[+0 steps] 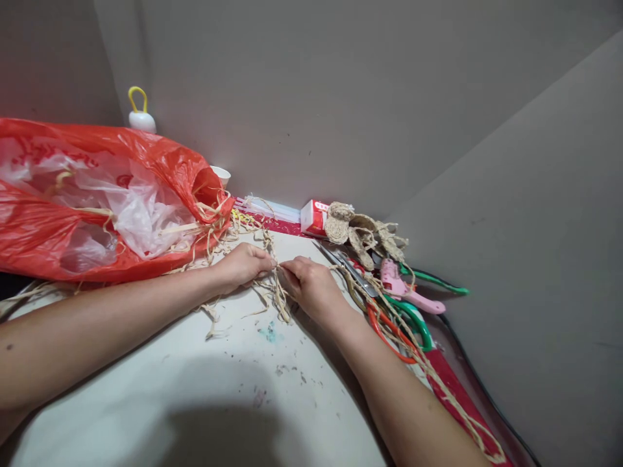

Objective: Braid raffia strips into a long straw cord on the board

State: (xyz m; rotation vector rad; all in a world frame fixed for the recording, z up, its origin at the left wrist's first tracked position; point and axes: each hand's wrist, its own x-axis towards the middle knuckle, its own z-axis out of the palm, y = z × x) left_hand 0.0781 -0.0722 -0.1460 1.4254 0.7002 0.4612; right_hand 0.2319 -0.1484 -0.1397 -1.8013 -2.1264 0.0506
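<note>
My left hand [243, 266] and my right hand [311, 285] meet at the middle of a white table [204, 389]. Both pinch the same bunch of pale raffia strands [278, 292], fingers closed on it. The strands hang down between the hands onto the table. More loose raffia [219, 237] trails left toward the mouth of a red plastic bag [73, 201], which lies on its side with clear plastic inside.
Right of my right hand lie scissors with red and green handles [399, 324], a pink glue gun [403, 288], and woven straw pieces [363, 233]. A red-and-white box [314, 217] and a paper cup [221, 175] stand by the grey wall. A white lamp with a yellow loop [140, 113] sits behind the bag.
</note>
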